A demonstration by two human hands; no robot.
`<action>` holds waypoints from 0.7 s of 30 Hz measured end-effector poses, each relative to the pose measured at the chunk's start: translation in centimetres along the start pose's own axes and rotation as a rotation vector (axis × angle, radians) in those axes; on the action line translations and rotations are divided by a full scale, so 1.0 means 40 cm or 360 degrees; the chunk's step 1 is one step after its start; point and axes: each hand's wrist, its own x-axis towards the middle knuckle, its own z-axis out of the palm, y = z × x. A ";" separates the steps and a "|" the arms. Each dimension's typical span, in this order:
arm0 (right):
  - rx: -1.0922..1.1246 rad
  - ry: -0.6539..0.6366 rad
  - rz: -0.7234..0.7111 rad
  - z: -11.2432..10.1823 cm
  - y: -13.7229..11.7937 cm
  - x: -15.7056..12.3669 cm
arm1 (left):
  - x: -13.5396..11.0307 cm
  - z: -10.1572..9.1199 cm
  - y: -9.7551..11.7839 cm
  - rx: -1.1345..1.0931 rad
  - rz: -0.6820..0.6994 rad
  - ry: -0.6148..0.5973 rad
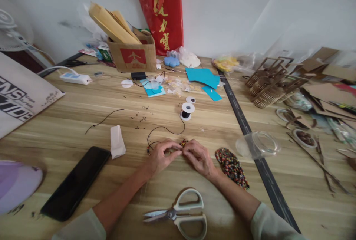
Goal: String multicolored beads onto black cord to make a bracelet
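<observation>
My left hand (163, 155) and my right hand (199, 158) meet at the fingertips, both pinching a beaded cord (183, 142) of small multicoloured beads. The exact spot between the fingertips is mostly hidden. Thin black cord (167, 128) loops from behind my left hand to a white spool (187, 111) wound with black cord. To the right of my right hand lies a coiled heap of multicoloured bead strands (232, 166). Scissors (178, 214) with pale handles rest in front of my hands, blades pointing left.
A black phone (76, 182) and folded white paper (117, 141) lie left. Short black cord scraps (140, 117) are scattered behind. A clear plastic cup (257, 144) lies on its side at right, near small woven baskets (265, 88). Blue paper (203, 77) and a cardboard box (133, 56) stand farther back.
</observation>
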 end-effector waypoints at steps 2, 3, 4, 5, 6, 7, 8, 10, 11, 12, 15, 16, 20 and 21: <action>0.0009 0.0000 -0.0009 0.000 -0.002 0.001 | 0.001 0.004 -0.004 0.0032 0.0032 -0.0008; 0.0013 -0.0004 -0.0011 -0.001 -0.003 0.002 | 0.002 0.005 -0.006 0.0052 0.0053 -0.0004; 0.0017 -0.0013 -0.0010 -0.001 -0.004 0.003 | 0.003 0.006 -0.008 0.0071 0.0077 0.0003; 0.0020 -0.0022 -0.0007 -0.002 -0.005 0.003 | 0.004 0.006 -0.009 0.0087 0.0102 0.0009; 0.0023 -0.0034 0.0000 -0.002 -0.005 0.004 | 0.005 0.006 -0.011 0.0098 0.0126 0.0019; 0.0026 -0.0046 0.0008 -0.003 -0.005 0.003 | 0.005 0.006 -0.011 0.0105 0.0145 0.0022; 0.0028 -0.0055 0.0017 -0.003 -0.004 0.003 | 0.006 0.005 -0.012 0.0108 0.0157 0.0026; 0.0027 -0.0056 0.0040 -0.002 -0.002 0.001 | 0.006 0.004 -0.013 0.0102 0.0156 0.0035; 0.0022 -0.0047 0.0055 -0.001 0.000 -0.001 | 0.005 0.003 -0.014 0.0097 0.0142 0.0040; 0.0013 -0.0028 0.0071 0.001 0.002 -0.002 | 0.004 0.002 -0.014 0.0087 0.0119 0.0054; -0.0027 0.0053 0.0133 0.004 0.006 -0.004 | 0.004 -0.001 -0.012 0.0026 0.0016 0.0128; -0.0041 0.0078 0.0153 0.005 0.007 -0.004 | 0.004 -0.002 -0.010 -0.0010 -0.0022 0.0165; -0.0084 0.0109 0.0194 0.006 0.009 -0.003 | 0.011 -0.009 0.001 -0.0250 -0.0181 0.0341; -0.0109 0.0093 0.0185 0.007 0.010 -0.004 | 0.014 -0.011 0.002 -0.0322 -0.0225 0.0383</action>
